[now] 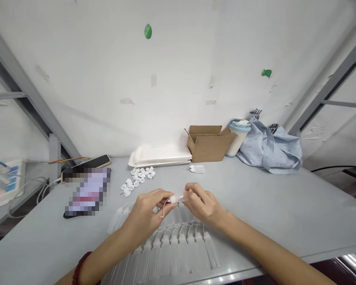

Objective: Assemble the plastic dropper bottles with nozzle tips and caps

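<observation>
My left hand (pixel 150 208) pinches the white cap (pixel 172 199) of a small clear plastic bottle (pixel 182 198), and a thin pale tube curves down from that cap. Closed around the bottle's clear body is my right hand (pixel 203 202), whose fingers hide most of it. The bottle lies roughly level above the table. Beneath my hands, rows of similar capped bottles (pixel 173 251) with thin bent tubes lie side by side. Beyond my left hand sits a loose pile of white caps (pixel 136 180). One more bottle (pixel 197 169) with a thin tube lies farther back.
Along the wall stand a stack of flat white packets (pixel 160 154), an open cardboard box (pixel 210 147), a lidded cup (pixel 237 138) and a light blue cloth bag (pixel 273 150). At left are a phone (pixel 97 162), a blurred purple item (pixel 89 192) and a power strip (pixel 7 182).
</observation>
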The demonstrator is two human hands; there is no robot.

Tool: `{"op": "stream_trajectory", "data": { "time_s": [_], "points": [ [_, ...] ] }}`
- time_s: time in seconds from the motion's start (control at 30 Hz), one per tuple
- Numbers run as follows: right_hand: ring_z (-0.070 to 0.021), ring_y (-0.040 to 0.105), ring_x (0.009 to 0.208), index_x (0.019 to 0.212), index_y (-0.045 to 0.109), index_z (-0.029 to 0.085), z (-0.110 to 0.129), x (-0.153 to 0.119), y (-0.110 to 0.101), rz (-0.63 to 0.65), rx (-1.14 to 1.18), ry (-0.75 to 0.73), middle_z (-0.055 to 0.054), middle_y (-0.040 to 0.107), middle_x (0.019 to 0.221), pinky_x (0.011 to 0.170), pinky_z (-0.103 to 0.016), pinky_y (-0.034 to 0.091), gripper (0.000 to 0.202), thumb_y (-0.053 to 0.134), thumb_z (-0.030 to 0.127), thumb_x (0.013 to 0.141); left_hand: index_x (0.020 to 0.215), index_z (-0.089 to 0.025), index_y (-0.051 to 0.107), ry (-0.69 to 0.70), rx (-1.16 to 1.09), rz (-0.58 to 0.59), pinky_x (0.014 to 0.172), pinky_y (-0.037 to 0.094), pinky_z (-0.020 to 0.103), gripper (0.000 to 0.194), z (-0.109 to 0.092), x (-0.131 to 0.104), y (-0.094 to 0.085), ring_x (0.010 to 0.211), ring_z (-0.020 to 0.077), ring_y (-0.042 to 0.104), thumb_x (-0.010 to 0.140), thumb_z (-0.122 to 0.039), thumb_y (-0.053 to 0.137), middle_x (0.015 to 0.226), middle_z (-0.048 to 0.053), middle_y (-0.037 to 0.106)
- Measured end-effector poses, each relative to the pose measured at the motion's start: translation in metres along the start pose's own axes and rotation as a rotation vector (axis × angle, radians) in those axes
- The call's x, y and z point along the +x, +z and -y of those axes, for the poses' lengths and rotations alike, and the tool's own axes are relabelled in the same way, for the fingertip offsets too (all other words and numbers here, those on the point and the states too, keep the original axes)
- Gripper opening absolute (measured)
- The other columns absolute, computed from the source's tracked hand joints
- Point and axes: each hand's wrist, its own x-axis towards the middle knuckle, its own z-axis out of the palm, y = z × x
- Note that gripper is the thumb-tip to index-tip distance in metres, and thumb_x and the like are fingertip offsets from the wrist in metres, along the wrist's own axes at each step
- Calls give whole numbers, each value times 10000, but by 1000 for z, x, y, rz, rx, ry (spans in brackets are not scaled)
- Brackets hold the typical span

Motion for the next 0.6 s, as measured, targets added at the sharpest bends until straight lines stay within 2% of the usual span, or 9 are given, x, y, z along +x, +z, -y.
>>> {"op": "stream_trajectory", "data": {
  "time_s": [0.1, 0.2, 0.3, 0.4, 0.5, 0.53, 0.6],
  "points": [
    [-94, 525, 556, 915, 466, 147, 0, 1, 0, -7, 0, 19, -78, 589, 822, 395, -196, 338, 51, 473, 97, 908, 841, -161, 668, -181, -135, 137, 590, 460, 221, 240, -6, 4, -4, 626, 139, 567, 832, -382, 574, 683, 17, 633],
    [-96, 533, 567, 909, 466, 153, 0, 1, -1, -7, 1, 34, -80, 593, 826, 400, -197, 345, 43, 484, 114, 913, 751, -132, 650, -364, -294, 260, 565, 477, 233, 415, -10, 8, -7, 562, 138, 584, 881, -475, 454, 625, 28, 631],
    [-96, 524, 556, 927, 475, 143, 0, 0, -1, -10, -8, 16, -88, 598, 832, 399, -200, 348, 24, 482, 122, 917, 731, -121, 625, -458, -416, 324, 495, 468, 241, 485, -9, 8, -6, 494, 140, 585, 884, -524, 401, 617, 31, 622],
    [-109, 545, 587, 939, 476, 134, 0, 0, 0, 0, -3, -3, -93, 601, 823, 411, -201, 370, 22, 477, 125, 919, 702, -137, 604, -365, -354, 309, 521, 463, 234, 413, -7, 4, -4, 516, 135, 575, 876, -477, 447, 588, 10, 588],
    [-110, 556, 588, 916, 468, 143, 0, 2, -1, 10, 10, 12, -89, 599, 810, 407, -199, 368, 24, 477, 121, 917, 774, -150, 638, -165, -126, 177, 568, 441, 225, 295, -7, 2, -4, 600, 139, 547, 869, -383, 486, 629, 13, 581],
    [-108, 555, 582, 907, 464, 148, 0, 2, -1, 12, 17, 20, -86, 597, 806, 404, -198, 363, 33, 473, 118, 917, 828, -156, 651, -135, -89, 153, 576, 438, 224, 260, -7, 2, -5, 629, 143, 544, 859, -367, 504, 673, 20, 596],
    [-106, 552, 576, 895, 457, 156, 1, 3, -1, 13, 24, 29, -81, 592, 799, 402, -197, 355, 56, 467, 104, 913, 885, -164, 660, -163, -111, 192, 584, 443, 220, 244, -10, 3, -7, 658, 148, 553, 834, -371, 544, 719, 22, 617]
  ]
}}
